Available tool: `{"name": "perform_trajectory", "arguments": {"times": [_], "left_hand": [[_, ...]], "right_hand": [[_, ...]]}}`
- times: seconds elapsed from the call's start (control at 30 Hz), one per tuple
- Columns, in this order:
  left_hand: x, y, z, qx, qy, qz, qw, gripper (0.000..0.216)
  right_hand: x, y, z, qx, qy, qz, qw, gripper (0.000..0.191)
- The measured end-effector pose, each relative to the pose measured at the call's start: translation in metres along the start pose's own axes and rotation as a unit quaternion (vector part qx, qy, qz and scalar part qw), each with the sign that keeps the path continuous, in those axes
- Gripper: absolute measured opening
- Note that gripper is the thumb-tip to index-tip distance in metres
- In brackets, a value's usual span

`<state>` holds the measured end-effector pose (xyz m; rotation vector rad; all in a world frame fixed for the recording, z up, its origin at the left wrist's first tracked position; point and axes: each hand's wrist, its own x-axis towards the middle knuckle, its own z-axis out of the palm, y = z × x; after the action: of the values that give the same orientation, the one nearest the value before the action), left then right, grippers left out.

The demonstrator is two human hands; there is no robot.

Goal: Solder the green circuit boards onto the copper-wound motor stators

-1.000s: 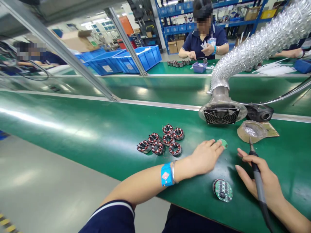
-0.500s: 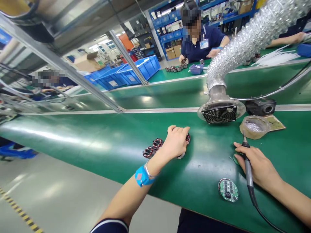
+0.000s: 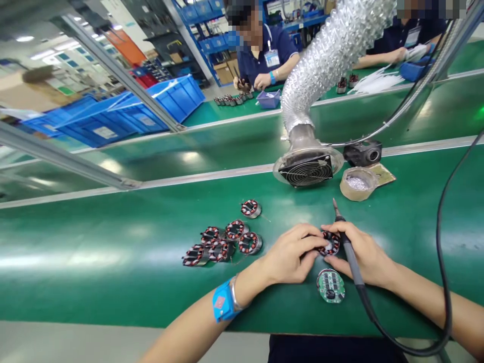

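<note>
My left hand (image 3: 293, 253) is closed on a round motor stator (image 3: 331, 244) with red-and-black windings; its fingers partly cover the ring. On the other side, my right hand (image 3: 363, 254) steadies the same stator with thumb and forefinger. A soldering iron (image 3: 352, 259) also rests in my right hand, its tip pointing up and away from the stator. Just below the stator a round green circuit board (image 3: 330, 286) lies on the bench. To the left sit several more stators (image 3: 219, 249), one of them (image 3: 250, 208) a little apart at the back.
A fume extractor fan (image 3: 307, 172) hangs from a silver duct (image 3: 317, 60) behind my hands. Right of it stand a tub of shiny solder scraps (image 3: 357, 185) and a black holder (image 3: 363, 153). The iron's cord (image 3: 440, 242) loops at right. Co-workers sit across, beside blue bins (image 3: 166, 103).
My left hand has brought a stator rightward from the group to above the circuit board. My right hand, still with the soldering iron, has met it there. The view has shifted.
</note>
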<state>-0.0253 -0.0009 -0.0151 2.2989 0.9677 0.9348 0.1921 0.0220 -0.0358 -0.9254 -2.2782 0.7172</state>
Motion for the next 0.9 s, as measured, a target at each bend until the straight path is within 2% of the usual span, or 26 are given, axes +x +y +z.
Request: {"name": "perform_trajectory", "arguments": {"times": [0.07, 0.17, 0.23, 0.3, 0.37, 0.4, 0.43, 0.5, 0.57, 0.63, 0.73, 0.9], "left_hand": [[-0.001, 0.002, 0.002, -0.039, 0.017, -0.032, 0.999, 0.021], [-0.009, 0.001, 0.004, -0.105, 0.062, -0.133, 0.984, 0.008], [-0.018, -0.003, 0.002, -0.169, 0.098, -0.235, 0.952, 0.012], [-0.026, -0.008, 0.000, -0.244, 0.131, -0.330, 0.902, 0.021], [-0.028, -0.009, -0.001, -0.310, 0.121, -0.387, 0.860, 0.027], [-0.027, -0.007, 0.000, -0.323, 0.096, -0.402, 0.851, 0.031], [-0.024, -0.005, 0.001, -0.315, 0.067, -0.406, 0.856, 0.035], [-0.016, 0.001, 0.006, -0.251, 0.029, -0.381, 0.889, 0.038], [-0.009, 0.006, 0.012, -0.175, 0.029, -0.319, 0.931, 0.028], [-0.007, 0.007, 0.017, -0.130, 0.037, -0.251, 0.959, 0.015], [-0.010, 0.005, 0.020, -0.094, 0.034, -0.199, 0.975, 0.008], [-0.011, 0.008, 0.018, -0.064, -0.009, -0.213, 0.975, 0.009]], "right_hand": [[0.001, 0.000, 0.001, 0.011, -0.002, 0.008, 1.000, 0.048], [-0.002, 0.002, 0.001, 0.024, 0.009, 0.005, 1.000, 0.047], [-0.005, 0.006, 0.001, 0.031, 0.024, 0.002, 0.999, 0.045], [-0.008, 0.009, 0.001, 0.038, 0.043, 0.009, 0.998, 0.044], [-0.011, 0.012, 0.000, 0.051, 0.059, 0.025, 0.997, 0.045], [-0.012, 0.013, 0.000, 0.058, 0.065, 0.034, 0.996, 0.047], [-0.012, 0.014, 0.000, 0.065, 0.069, 0.039, 0.995, 0.049], [-0.011, 0.013, -0.001, 0.072, 0.073, 0.044, 0.994, 0.052], [-0.010, 0.012, -0.001, 0.071, 0.069, 0.048, 0.994, 0.052], [-0.010, 0.011, -0.001, 0.072, 0.058, 0.053, 0.994, 0.053], [-0.009, 0.009, -0.001, 0.078, 0.046, 0.048, 0.995, 0.055], [-0.008, 0.006, 0.000, 0.079, 0.062, 0.027, 0.995, 0.054]]}}
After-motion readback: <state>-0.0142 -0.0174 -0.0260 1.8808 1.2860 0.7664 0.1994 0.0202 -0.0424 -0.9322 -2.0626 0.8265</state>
